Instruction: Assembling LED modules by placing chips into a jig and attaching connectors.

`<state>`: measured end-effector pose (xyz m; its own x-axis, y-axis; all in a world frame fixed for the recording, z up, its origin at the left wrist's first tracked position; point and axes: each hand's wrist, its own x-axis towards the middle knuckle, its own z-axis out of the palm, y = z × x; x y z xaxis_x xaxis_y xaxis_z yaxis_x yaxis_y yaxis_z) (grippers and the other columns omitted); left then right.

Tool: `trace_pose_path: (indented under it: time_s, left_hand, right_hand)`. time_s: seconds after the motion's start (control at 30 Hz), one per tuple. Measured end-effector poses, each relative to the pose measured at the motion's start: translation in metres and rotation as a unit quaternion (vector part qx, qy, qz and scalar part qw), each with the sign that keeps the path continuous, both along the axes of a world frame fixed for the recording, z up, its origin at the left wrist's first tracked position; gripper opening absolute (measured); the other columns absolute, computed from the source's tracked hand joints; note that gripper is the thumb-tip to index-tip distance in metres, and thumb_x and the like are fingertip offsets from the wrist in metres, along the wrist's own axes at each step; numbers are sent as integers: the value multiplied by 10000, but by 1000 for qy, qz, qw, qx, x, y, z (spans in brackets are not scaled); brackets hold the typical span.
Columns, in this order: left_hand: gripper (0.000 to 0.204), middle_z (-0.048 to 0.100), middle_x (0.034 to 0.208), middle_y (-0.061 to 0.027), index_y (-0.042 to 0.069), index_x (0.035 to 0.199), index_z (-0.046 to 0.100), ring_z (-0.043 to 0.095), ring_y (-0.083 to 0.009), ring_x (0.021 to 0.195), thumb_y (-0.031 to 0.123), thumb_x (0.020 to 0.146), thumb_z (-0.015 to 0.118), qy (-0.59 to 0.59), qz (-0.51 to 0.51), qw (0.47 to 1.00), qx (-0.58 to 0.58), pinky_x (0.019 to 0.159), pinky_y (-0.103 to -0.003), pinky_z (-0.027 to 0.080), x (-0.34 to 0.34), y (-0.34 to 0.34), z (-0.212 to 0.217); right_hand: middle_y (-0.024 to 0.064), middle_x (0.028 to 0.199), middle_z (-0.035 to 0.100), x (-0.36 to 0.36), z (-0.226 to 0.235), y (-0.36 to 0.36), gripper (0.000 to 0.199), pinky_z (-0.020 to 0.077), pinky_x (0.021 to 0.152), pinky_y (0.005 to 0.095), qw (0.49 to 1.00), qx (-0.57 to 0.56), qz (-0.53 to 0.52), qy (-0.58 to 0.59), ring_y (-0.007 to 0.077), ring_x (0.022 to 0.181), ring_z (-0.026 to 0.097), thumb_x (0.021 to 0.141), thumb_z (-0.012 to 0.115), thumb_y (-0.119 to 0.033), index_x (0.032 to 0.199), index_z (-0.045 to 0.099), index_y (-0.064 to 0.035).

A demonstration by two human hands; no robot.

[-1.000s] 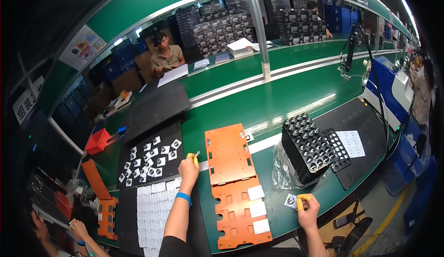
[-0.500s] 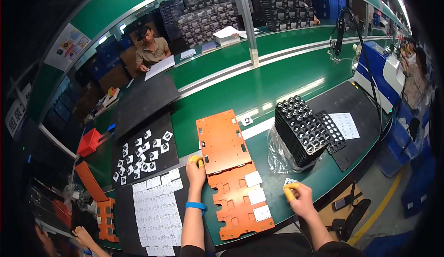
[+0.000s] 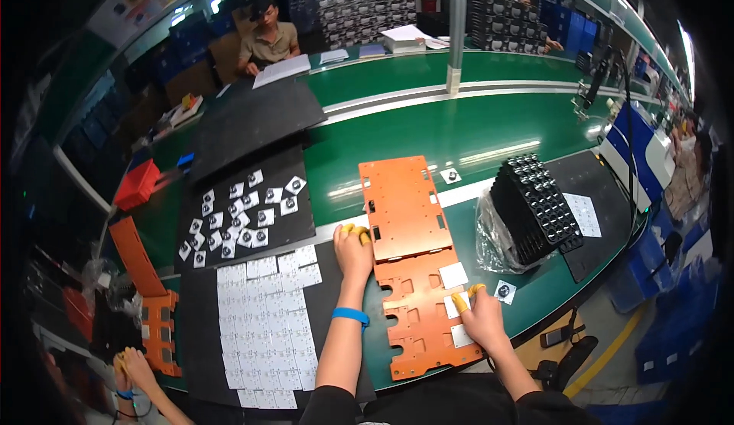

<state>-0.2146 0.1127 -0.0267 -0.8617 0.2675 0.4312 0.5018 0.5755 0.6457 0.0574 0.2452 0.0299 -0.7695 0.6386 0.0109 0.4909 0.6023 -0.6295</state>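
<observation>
An orange hinged fixture [image 3: 405, 203] lies unfolded in front of me, its flat upper panel away from me and its recessed half close by. Beside the left edge of the upper panel is my left hand [image 3: 353, 255], fingers curled, with yellow finger covers; what they hold, if anything, is hidden. My right hand [image 3: 483, 319] reaches over the recessed half, thumb and forefinger apart at the middle one of the white square boards [image 3: 453, 275] in its right column. Just right of that hand, a white square board with a black round lens part [image 3: 505, 292] rests on the green bench.
Left of the fixture lie rows of white boards [image 3: 267, 333] and a black mat with several lens boards [image 3: 246, 217]. A stack of black trays [image 3: 535, 211] in clear plastic stands right. A co-worker's hands [image 3: 134, 368] and another orange fixture [image 3: 159, 333] are at lower left.
The view has shifted, so the bench appears further right and higher. My right hand has moved left from beside the lens board onto the fixture's white boards. My left hand stays by the panel's edge.
</observation>
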Motion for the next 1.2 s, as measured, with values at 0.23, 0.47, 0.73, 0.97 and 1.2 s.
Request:
trace_pose_path:
  time_s: [0.23,0.47,0.73,0.97,1.2]
  left_hand:
    - [204,609,1161,-169,17,962,701,413,-395,1257,63,810,573,-45,-1,999,10,1069,-456,338,0,0,13]
    - [191,611,1166,-181,16,947,700,407,-384,1265,66,802,587,-75,8,997,28,1074,-456,329,4,-1,18]
    - [220,596,1207,-179,-4,958,696,364,-388,1310,65,781,586,-87,15,995,39,1099,-457,306,5,2,15]
    - [192,595,1153,-186,42,941,674,408,-400,1256,125,780,610,-23,12,999,40,1062,-445,350,1,1,6]
    - [398,566,1142,-101,74,1171,491,546,-237,1095,408,955,465,-35,-35,998,44,962,-369,403,-5,16,-43]
  right_hand:
    - [232,601,565,-8,3,-4,301,427,497,453,999,46,3,24,404,561,582,856,677,-182,802,506,61]
    - [117,541,448,-1,-3,-5,278,337,458,351,990,100,-21,100,198,459,404,900,669,-202,837,530,30]
    - [37,590,489,-27,36,-5,173,358,476,276,988,14,55,142,97,518,443,905,660,-107,893,529,5]
    - [141,811,659,-163,53,-63,277,516,554,365,894,173,338,236,323,644,651,863,663,-73,1094,517,-25]
    - [103,768,602,-335,19,-125,56,505,501,372,796,356,454,182,277,634,656,843,553,-91,878,544,-48]
